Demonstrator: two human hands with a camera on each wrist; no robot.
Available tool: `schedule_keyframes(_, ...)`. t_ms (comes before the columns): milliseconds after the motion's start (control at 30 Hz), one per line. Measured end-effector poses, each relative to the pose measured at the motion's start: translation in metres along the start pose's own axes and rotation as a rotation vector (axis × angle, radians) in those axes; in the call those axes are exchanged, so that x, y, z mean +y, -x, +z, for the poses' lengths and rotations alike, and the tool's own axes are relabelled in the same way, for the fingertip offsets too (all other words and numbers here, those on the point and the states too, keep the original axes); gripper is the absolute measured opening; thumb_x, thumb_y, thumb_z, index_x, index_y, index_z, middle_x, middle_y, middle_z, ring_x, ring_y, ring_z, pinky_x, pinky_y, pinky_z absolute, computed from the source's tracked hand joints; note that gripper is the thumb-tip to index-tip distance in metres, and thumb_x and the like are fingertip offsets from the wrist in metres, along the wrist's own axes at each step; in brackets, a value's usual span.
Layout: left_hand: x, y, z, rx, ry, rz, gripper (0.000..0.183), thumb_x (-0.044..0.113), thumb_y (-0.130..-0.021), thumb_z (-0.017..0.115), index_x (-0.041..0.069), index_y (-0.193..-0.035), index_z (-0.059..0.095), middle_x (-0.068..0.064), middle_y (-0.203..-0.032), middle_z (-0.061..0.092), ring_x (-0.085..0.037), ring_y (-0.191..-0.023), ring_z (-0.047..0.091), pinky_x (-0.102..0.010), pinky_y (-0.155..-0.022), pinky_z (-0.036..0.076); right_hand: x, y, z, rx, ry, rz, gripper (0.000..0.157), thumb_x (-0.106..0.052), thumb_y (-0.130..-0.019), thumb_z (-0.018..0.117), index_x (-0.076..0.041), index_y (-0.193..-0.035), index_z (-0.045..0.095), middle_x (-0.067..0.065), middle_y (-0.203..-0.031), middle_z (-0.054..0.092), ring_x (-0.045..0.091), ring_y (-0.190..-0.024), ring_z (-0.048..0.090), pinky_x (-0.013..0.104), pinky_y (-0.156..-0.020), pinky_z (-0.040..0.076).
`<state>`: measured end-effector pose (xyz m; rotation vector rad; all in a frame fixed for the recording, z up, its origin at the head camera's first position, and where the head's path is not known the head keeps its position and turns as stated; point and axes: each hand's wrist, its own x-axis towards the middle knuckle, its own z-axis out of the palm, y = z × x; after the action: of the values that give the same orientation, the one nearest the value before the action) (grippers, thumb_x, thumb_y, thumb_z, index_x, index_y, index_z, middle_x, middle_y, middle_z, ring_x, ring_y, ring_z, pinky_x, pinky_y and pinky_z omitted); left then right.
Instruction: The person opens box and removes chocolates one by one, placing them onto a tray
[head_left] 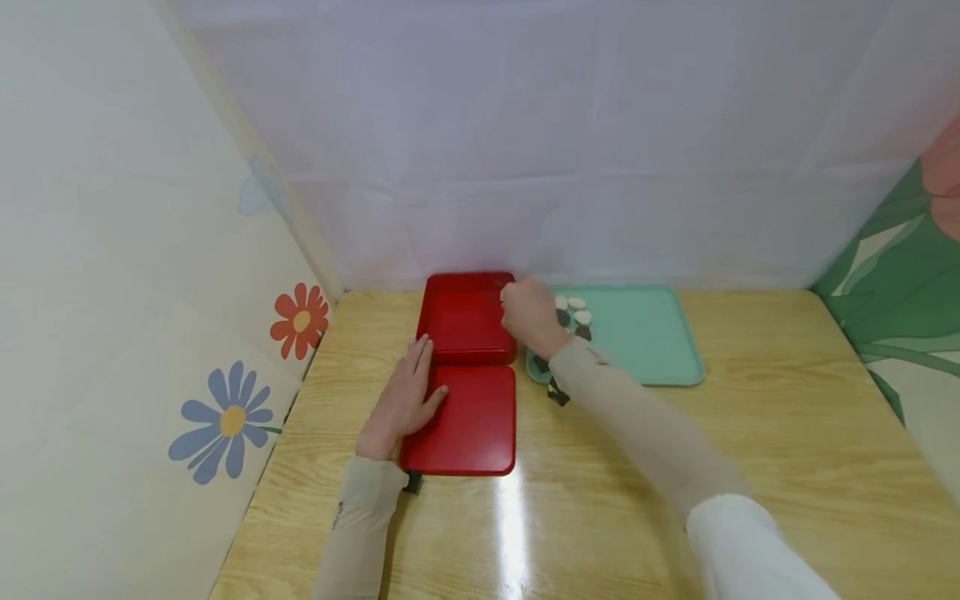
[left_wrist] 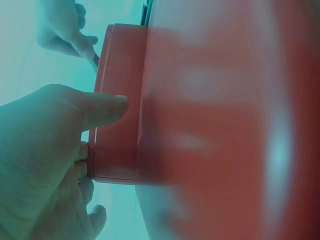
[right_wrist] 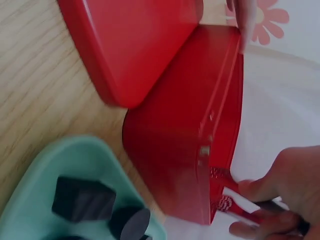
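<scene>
An open red metal box (head_left: 467,357) stands at the back of the table, with its flat red lid (head_left: 480,425) in front of it. My right hand (head_left: 534,312) is over the box's right rim and holds small tongs (right_wrist: 225,203) with perforated tips, which reach inside the box. Whether anything sits between the tips cannot be made out. My left hand (head_left: 405,400) lies along the left side of lid and box, fingers fairly straight. Its fingertips touch the box's front left corner, and its thumb (left_wrist: 107,107) lies across the front wall.
A mint-green tray (head_left: 637,333) stands right of the box. At its left end are several white pieces (head_left: 577,303) and black pieces, including a black block (right_wrist: 82,199). A white cloth wall (head_left: 465,150) rises behind the table; a flower-printed wall (head_left: 120,292) bounds the left.
</scene>
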<state>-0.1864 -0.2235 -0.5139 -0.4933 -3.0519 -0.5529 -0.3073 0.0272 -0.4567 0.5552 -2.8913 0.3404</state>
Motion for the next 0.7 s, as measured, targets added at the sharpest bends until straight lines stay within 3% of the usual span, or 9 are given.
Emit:
schedule_keyframes(133, 0.001, 0.0, -0.002, -0.006, 0.006, -0.001, 0.087, 0.027, -0.105, 0.068, -0.007, -0.168, 0.018, -0.023, -0.178, 0.015, -0.044, -0.165, 0.011, -0.061, -0.132, 0.019, -0.016, 0.0, 0.003, -0.023, 0.073, 0.024, 0.016, -0.017, -0.096, 0.073, -0.007, -0.084, 0.076, 0.013, -0.092, 0.07, 0.029, -0.085, 0.072, 0.04, -0.063, 0.064)
schedule_keyframes(300, 0.001, 0.0, 0.0, -0.002, -0.002, -0.002, 0.087, 0.027, -0.105, 0.067, -0.006, -0.168, 0.018, -0.023, -0.178, 0.015, -0.045, -0.165, 0.012, -0.062, -0.131, 0.02, -0.026, 0.0, 0.01, -0.03, 0.172, 0.041, 0.02, -0.019, -0.101, 0.068, -0.005, -0.091, 0.079, 0.018, -0.095, 0.069, 0.031, -0.082, 0.072, 0.038, -0.062, 0.064)
schedule_keyframes(467, 0.002, 0.0, 0.001, -0.001, -0.009, -0.006, 0.088, 0.027, -0.105, 0.068, -0.006, -0.168, 0.017, -0.023, -0.178, 0.015, -0.045, -0.165, 0.013, -0.061, -0.131, 0.02, -0.029, -0.001, 0.011, -0.013, 0.204, 0.055, 0.024, -0.02, -0.102, 0.068, -0.002, -0.09, 0.079, 0.019, -0.092, 0.07, 0.029, -0.079, 0.073, 0.036, -0.061, 0.064)
schedule_keyframes(700, 0.001, 0.0, 0.001, -0.005, -0.008, -0.011, 0.088, 0.028, -0.105, 0.067, -0.005, -0.169, 0.015, -0.022, -0.178, 0.013, -0.044, -0.165, 0.011, -0.061, -0.132, 0.019, -0.029, -0.004, 0.01, -0.05, 0.183, 0.094, 0.03, -0.03, -0.099, 0.075, 0.0, -0.099, 0.079, 0.021, -0.097, 0.072, 0.028, -0.085, 0.076, 0.034, -0.063, 0.065)
